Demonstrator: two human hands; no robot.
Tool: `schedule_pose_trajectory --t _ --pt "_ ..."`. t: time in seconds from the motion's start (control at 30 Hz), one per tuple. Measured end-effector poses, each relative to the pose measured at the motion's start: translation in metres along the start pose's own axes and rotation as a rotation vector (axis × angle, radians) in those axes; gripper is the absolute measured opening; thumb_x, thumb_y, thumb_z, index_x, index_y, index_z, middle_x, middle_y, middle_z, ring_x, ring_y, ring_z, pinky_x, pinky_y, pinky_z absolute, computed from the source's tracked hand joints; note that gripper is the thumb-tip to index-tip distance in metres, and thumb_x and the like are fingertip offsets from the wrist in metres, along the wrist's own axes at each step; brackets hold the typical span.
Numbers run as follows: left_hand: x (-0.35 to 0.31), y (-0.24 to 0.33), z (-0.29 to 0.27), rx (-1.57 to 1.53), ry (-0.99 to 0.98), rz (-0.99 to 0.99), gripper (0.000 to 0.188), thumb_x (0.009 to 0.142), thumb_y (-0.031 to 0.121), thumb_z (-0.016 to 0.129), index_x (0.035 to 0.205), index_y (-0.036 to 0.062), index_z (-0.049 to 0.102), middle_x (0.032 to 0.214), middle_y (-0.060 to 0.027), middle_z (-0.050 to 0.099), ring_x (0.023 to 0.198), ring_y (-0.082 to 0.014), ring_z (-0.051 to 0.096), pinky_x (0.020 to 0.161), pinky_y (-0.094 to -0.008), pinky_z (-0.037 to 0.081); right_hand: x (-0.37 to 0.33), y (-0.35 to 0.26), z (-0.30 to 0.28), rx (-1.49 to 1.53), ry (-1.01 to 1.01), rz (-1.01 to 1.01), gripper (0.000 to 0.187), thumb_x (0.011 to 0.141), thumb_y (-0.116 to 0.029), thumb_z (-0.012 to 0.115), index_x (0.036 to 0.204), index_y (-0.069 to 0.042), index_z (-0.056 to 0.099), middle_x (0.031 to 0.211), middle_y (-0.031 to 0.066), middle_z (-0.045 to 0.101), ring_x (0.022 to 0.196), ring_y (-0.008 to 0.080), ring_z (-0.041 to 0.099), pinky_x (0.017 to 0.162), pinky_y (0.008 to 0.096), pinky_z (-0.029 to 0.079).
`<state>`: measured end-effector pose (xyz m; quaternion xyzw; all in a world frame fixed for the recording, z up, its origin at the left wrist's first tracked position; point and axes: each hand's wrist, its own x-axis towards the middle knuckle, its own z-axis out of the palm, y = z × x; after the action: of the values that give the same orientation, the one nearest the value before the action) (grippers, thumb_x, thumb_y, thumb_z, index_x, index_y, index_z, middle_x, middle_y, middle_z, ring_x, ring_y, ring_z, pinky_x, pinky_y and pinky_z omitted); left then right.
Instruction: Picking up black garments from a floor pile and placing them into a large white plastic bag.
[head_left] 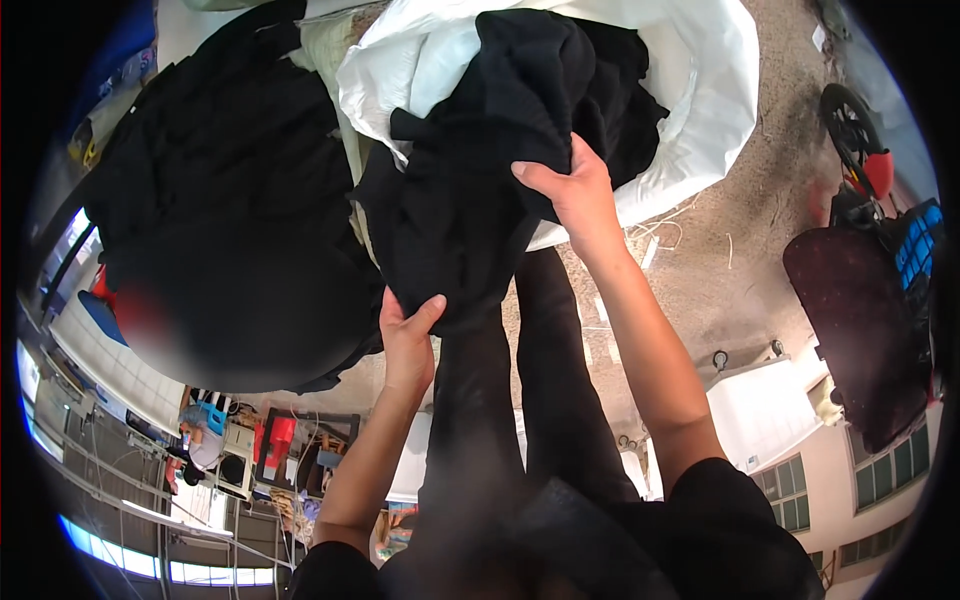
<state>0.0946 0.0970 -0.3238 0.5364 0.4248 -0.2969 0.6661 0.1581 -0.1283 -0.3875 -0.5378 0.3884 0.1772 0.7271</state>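
A piece of black knitted cloth (455,215) stretches between my two hands, its exact kind of garment unclear. My left hand (408,345) pinches its near lower edge, thumb on top and fingers tucked behind. Farther up and to the right, my right hand (583,197) grips the same cloth, its fingers hidden behind the fabric. The cloth hangs against a white sack (715,110) with a rolled, wide mouth, which holds more black cloth (630,100). Where the held piece ends and the cloth in the sack begins cannot be made out.
On the left rises a big heap of black cloth (230,200). A dark seat-like shape (860,330) and a wheel (850,125) stand at the right. White wheeled bins (765,410) are behind my right arm. Bits of thread and scraps (650,250) lie on the floor.
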Motion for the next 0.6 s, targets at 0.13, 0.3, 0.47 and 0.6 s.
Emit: schedule_pose_trajectory --t 0.13,0.3,0.47,0.6 --pt "0.001 -0.008 0.001 -0.069 0.075 -0.059 0.042 0.087 0.000 0.057 0.127 0.0011 0.046 0.123 -0.0073 0.055 0.110 -0.0163 0.053 0.099 -0.0289 0.038 0.000 0.006 -0.006 -0.052 0.002 -0.025 0.038 0.074 -0.003 0.068 0.110 0.003 0.054 0.100 0.0068 0.063 0.089 0.0117 0.059 0.082 0.0243 0.047" --pt "0.002 -0.014 -0.004 -0.088 0.096 -0.061 0.036 0.090 0.007 0.056 0.125 0.0027 0.048 0.120 -0.0069 0.057 0.108 -0.0159 0.054 0.096 -0.0290 0.041 -0.004 0.009 0.008 -0.683 0.088 -0.195 0.042 0.073 -0.019 0.070 0.104 0.001 0.049 0.087 0.0184 0.064 0.082 0.0306 0.064 0.073 0.0362 0.049" --pt "0.014 -0.007 -0.007 -0.284 -0.086 -0.205 0.046 0.098 0.036 0.040 0.133 0.0062 0.040 0.133 -0.0058 0.046 0.124 -0.0179 0.042 0.104 -0.0347 0.031 -0.060 0.055 0.093 -0.984 -0.105 -0.550 0.022 0.067 -0.015 0.060 0.081 -0.003 0.048 0.067 0.0106 0.056 0.062 0.0281 0.060 0.053 0.0384 0.049" --pt "0.019 -0.012 -0.025 -0.220 -0.143 -0.288 0.053 0.093 0.052 0.041 0.125 0.0103 0.046 0.126 -0.0028 0.049 0.119 -0.0180 0.045 0.101 -0.0337 0.035 -0.084 0.070 0.107 -0.884 -0.239 -0.375 0.020 0.067 -0.012 0.059 0.084 -0.003 0.053 0.075 0.0087 0.058 0.075 0.0256 0.059 0.066 0.0366 0.048"
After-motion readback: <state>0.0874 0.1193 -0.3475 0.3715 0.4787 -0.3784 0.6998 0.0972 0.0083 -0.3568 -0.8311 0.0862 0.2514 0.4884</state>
